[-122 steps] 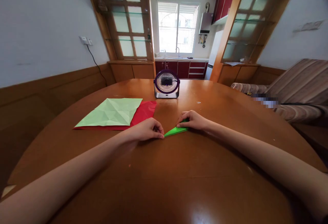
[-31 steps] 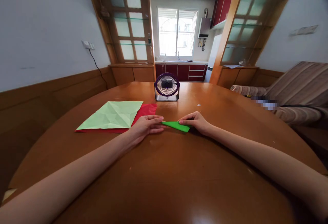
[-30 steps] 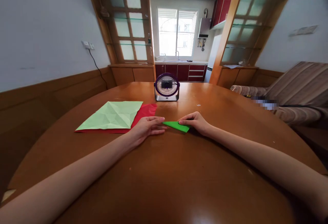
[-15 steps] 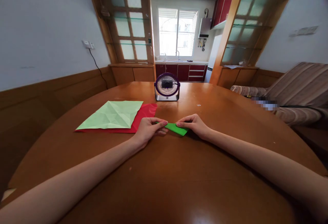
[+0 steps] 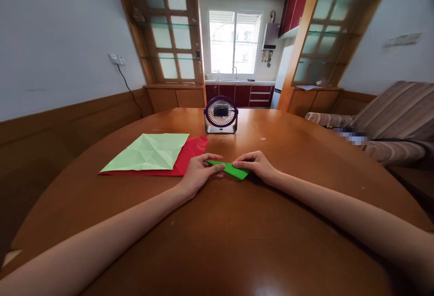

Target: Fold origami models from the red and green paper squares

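A bright green piece of folded paper [image 5: 233, 171] is held between my two hands just above the table. My left hand [image 5: 200, 171] has its thumb pressed on the paper's left part, with the index finger lifted off and the other fingers underneath. At the upper right edge, my right hand [image 5: 257, 166] pinches the paper between thumb and fingers. Beyond my left hand lies a creased light green sheet [image 5: 152, 151] on top of a red sheet [image 5: 186, 153].
A small purple desk fan [image 5: 221, 114] stands farther back on the round-edged wooden table [image 5: 217, 241]. To the right is a striped sofa [image 5: 400, 119]. Glass-shelved cabinets flank an opening to a kitchen with a window [image 5: 234, 43].
My left index finger has lifted away from the thumb, and more of the green paper's left end shows. My right hand has stayed in place.
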`<state>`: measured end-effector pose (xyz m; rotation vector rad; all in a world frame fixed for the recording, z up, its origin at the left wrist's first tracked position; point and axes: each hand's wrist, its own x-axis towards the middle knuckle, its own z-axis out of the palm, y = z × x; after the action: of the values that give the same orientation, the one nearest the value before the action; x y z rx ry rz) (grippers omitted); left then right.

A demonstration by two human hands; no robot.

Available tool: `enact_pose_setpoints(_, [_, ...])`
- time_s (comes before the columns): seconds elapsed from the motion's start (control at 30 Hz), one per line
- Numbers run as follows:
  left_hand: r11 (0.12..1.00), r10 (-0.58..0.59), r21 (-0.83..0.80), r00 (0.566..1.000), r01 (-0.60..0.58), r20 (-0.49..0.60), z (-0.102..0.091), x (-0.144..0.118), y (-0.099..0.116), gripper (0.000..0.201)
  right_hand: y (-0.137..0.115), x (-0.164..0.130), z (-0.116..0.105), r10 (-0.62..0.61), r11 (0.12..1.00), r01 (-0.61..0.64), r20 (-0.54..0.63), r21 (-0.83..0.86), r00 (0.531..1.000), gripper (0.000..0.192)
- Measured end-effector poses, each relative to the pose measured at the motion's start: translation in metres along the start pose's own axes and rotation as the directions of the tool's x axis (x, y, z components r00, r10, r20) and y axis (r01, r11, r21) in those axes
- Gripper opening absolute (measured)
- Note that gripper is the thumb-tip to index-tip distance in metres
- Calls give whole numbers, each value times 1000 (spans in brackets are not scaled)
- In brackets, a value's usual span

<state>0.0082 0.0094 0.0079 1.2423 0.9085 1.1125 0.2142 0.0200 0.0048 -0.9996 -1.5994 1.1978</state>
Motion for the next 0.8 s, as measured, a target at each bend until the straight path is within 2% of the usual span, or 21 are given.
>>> enact_pose_setpoints(0.2, [998, -17, 62, 999, 14, 46, -4, 4, -3, 52, -4, 0, -4, 40, 999, -39, 74, -15, 996, 24])
enact_pose_setpoints(0.27, [989, 3, 146, 999, -10, 48, -7, 5, -4, 53, -3, 1, -4, 47, 998, -44, 79, -36, 996, 24])
enact_pose_setpoints(0.33, [948, 81, 305, 996, -92, 49, -10, 5, -4, 51, -2, 2, -4, 32, 998, -27, 75, -63, 997, 24])
enact_pose_setpoints(0.4, [828, 232, 506, 969, -243, 86, -13, 5, -4, 42, 1, 3, -3, 13, 996, -6, 76, -94, 997, 24])
enact_pose_setpoints(0.47, [620, 390, 671, 902, -407, 187, -16, 3, -3, 31, 3, 3, -3, -12, 991, 22, 79, -136, 997, 23])
enact_pose_setpoints(0.53, [402, 465, 755, 826, -519, 319, -17, 2, -4, 26, 5, 3, -3, -37, 982, 51, 84, -184, 996, 23])
enact_pose_setpoints(0.57, [321, 465, 771, 801, -551, 378, -17, 1, -5, 29, 6, 3, -3, -48, 976, 66, 88, -208, 995, 23])
enact_pose_setpoints(0.63, [226, 398, 775, 782, -591, 480, -16, 0, -9, 38, 8, 4, -3, -66, 966, 89, 103, -242, 993, 24])
enact_pose_setpoints(0.7, [200, 273, 768, 787, -609, 553, -15, -1, -12, 51, 11, 4, -3, -79, 966, 105, 114, -238, 990, 27])
enact_pose_setpoints(0.8, [216, 81, 784, 811, -581, 579, -14, -3, -14, 68, 14, 5, -3, -115, 961, 140, 115, -240, 987, 30])
